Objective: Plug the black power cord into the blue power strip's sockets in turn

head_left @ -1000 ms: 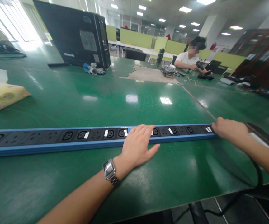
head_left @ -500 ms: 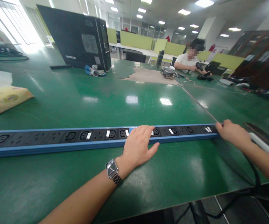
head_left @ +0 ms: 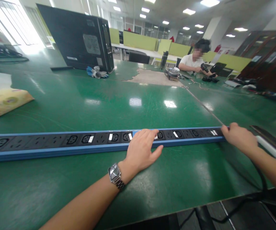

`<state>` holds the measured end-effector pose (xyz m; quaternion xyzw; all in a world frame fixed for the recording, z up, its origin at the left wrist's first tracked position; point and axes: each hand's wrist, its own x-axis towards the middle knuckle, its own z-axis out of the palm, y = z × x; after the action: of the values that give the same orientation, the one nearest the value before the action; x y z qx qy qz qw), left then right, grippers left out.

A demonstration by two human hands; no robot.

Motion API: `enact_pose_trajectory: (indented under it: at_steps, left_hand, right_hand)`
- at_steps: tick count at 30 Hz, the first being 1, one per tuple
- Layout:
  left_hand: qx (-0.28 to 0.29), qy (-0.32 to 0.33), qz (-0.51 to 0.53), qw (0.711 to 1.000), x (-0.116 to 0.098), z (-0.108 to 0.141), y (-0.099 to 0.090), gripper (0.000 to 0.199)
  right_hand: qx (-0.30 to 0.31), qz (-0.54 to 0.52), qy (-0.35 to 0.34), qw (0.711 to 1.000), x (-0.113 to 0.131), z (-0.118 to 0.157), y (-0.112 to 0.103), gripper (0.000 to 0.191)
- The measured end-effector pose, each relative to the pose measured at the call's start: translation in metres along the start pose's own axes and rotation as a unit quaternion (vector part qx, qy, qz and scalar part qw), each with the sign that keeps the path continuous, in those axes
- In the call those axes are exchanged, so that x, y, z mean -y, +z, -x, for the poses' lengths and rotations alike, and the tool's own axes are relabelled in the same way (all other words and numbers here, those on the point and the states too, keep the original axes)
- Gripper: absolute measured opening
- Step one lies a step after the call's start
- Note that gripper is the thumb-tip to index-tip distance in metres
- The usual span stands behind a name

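A long blue power strip (head_left: 100, 139) with a row of black sockets lies across the green table. Small white labels mark several of its sockets. My left hand (head_left: 142, 147) rests on the middle of the strip, fingers stretched over the sockets and thumb apart, with a watch (head_left: 115, 174) on the wrist. At the strip's right end, my right hand (head_left: 240, 137) is closed around the end piece, thumb on top. Its other fingers are mostly hidden. Below that hand a black cable (head_left: 262, 177) hangs down past the table edge.
A black computer tower (head_left: 80, 41) stands at the back left, with gloves (head_left: 97, 72) beside it. At far left lies a yellow tissue pack (head_left: 8, 100). Across the table (head_left: 104, 108) a person (head_left: 192, 61) handles a dark tool. A bottle (head_left: 164, 60) stands near the back edge.
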<state>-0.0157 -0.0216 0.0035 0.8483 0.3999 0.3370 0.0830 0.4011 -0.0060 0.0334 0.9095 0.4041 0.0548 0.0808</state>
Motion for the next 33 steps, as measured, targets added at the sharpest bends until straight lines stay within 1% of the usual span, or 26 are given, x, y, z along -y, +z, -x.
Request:
enact_pose_trajectory:
  at_steps: [5, 9, 15, 21, 24, 27, 29, 31, 33]
  left_hand:
    - [-0.001, 0.008, -0.022, 1.0, 0.0001, 0.0001, 0.0012, 0.045]
    - [0.021, 0.021, -0.048, 0.998, -0.0003, -0.0009, 0.0014, 0.05]
    - [0.035, 0.029, -0.063, 0.997, -0.0008, -0.0022, 0.0002, 0.048]
    - [0.023, 0.044, -0.04, 0.998, 0.0003, 0.0, 0.0008, 0.052]
    - [0.003, 0.039, -0.016, 0.999, 0.0008, 0.0005, 0.0005, 0.055]
    - [-0.018, 0.037, 0.012, 0.999, 0.0023, 0.0009, 0.0002, 0.044]
    - [-0.019, 0.047, 0.024, 0.998, 0.0038, 0.0014, 0.0003, 0.033]
    - [-0.013, 0.055, 0.023, 0.998, 0.0048, 0.0017, 0.0005, 0.031]
    - [-0.003, 0.058, 0.012, 0.998, 0.0049, 0.0018, 0.0006, 0.034]
  right_hand:
    - [-0.004, -0.003, -0.003, 1.0, 0.0002, 0.0007, 0.0, 0.072]
    - [-0.003, -0.006, 0.002, 1.0, 0.0005, 0.0008, -0.0004, 0.072]
    - [-0.002, -0.009, 0.003, 1.0, 0.0013, 0.0026, -0.0022, 0.07]
    - [-0.004, -0.005, 0.009, 1.0, 0.0013, 0.0018, -0.0007, 0.069]
    - [-0.004, -0.004, 0.008, 1.0, 0.001, 0.0014, 0.0001, 0.07]
    - [-0.007, -0.007, 0.007, 1.0, 0.0009, 0.0021, -0.0001, 0.07]
    - [-0.008, -0.01, 0.006, 1.0, 0.0009, 0.003, -0.0006, 0.07]
    - [-0.007, -0.013, 0.004, 1.0, 0.0009, 0.004, -0.0011, 0.071]
    - [-0.006, -0.016, 0.001, 1.0, 0.0011, 0.0049, -0.0016, 0.071]
